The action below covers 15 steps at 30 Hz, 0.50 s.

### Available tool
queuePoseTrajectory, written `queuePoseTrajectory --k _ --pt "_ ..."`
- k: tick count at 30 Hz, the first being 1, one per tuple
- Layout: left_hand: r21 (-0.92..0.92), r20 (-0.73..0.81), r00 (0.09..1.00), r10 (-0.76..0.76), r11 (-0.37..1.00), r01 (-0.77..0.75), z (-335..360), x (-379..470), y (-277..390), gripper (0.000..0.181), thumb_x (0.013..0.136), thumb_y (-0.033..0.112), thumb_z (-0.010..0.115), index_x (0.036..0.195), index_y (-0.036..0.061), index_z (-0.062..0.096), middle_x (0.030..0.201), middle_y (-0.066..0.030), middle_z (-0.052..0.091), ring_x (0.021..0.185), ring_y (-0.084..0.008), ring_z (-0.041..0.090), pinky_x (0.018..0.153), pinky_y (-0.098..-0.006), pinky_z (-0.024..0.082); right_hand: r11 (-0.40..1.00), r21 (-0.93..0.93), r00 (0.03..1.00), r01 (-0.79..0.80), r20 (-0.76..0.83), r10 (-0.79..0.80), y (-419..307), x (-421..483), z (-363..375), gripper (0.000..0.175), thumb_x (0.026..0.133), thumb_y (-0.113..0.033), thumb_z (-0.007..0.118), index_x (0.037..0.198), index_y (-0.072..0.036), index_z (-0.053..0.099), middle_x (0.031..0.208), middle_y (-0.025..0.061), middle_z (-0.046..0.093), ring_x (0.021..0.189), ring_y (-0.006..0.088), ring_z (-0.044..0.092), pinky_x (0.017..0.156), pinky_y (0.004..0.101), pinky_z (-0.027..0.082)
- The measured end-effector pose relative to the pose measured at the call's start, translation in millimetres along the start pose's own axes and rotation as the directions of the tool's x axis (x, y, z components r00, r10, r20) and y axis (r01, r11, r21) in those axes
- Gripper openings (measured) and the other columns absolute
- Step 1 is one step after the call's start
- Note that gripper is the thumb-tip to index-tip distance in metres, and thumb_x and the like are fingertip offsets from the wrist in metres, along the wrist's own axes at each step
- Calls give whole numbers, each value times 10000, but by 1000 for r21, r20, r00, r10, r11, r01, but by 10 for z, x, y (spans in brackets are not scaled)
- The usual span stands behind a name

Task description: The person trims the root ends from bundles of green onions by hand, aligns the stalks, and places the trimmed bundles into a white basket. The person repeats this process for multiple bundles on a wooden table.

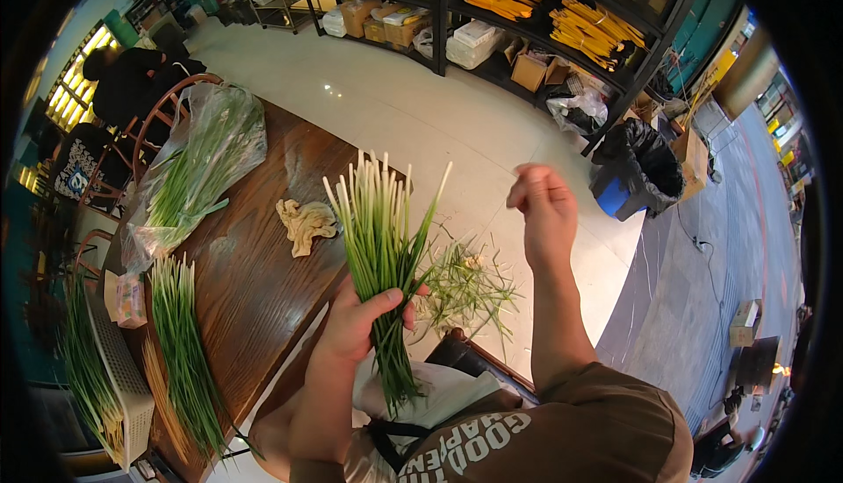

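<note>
My left hand (359, 321) is shut on a bunch of garlic chives (385, 239). Their pale stem ends point up and away from me, and the dark green leaves hang over my lap. One stalk leans out to the right of the bunch. To the right, apart from the bunch, my right hand (543, 196) is raised above the floor with its fingers curled together. Nothing shows between those fingers. Below and between the hands, a heap of chive trimmings (467, 285) lies on the floor.
The wooden table (263, 298) at left bears a clear bag of chives (204, 167), a crumpled cloth (306, 223), loose chives (184, 345), thin sticks (161, 397) and a plastic basket (135, 384). A lined bin (635, 173) stands right, near black shelving (440, 22). A person (128, 81) sits far left.
</note>
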<state>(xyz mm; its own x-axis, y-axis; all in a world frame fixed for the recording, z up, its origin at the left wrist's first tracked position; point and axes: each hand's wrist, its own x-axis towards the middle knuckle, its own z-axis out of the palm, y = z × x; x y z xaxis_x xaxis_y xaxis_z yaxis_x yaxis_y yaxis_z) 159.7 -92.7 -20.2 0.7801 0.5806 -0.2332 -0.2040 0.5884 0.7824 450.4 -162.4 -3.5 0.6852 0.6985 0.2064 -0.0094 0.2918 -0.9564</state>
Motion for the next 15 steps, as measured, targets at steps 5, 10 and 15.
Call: queuePoseTrajectory --k 5,10,15 --pt "-94 60 998 -29 995 35 -16 -17 56 608 955 212 667 1466 -68 492 1321 -292 662 927 -287 726 794 -466 634 840 -530 890 -117 319 325 165 -192 194 754 1082 -671 442 1194 3 760 959 88 733 861 186 650 820 348 534" --pt "-239 153 986 -59 966 95 43 23 -10 644 920 124 637 1495 -89 441 1311 -352 643 921 -316 741 802 -481 667 809 103 690 -578 591 418 261 -397 533 1170 916 -949 248 1520 19 508 1351 131 676 1001 219 689 807 353 562" --pt "-309 222 973 -60 942 129 10 34 -48 701 944 217 590 1543 -90 393 1379 -351 600 1009 -349 723 838 -528 658 420 441 580 -793 758 299 118 -372 532 1355 787 -1037 144 1528 51 470 1316 158 683 1016 245 700 681 346 567"
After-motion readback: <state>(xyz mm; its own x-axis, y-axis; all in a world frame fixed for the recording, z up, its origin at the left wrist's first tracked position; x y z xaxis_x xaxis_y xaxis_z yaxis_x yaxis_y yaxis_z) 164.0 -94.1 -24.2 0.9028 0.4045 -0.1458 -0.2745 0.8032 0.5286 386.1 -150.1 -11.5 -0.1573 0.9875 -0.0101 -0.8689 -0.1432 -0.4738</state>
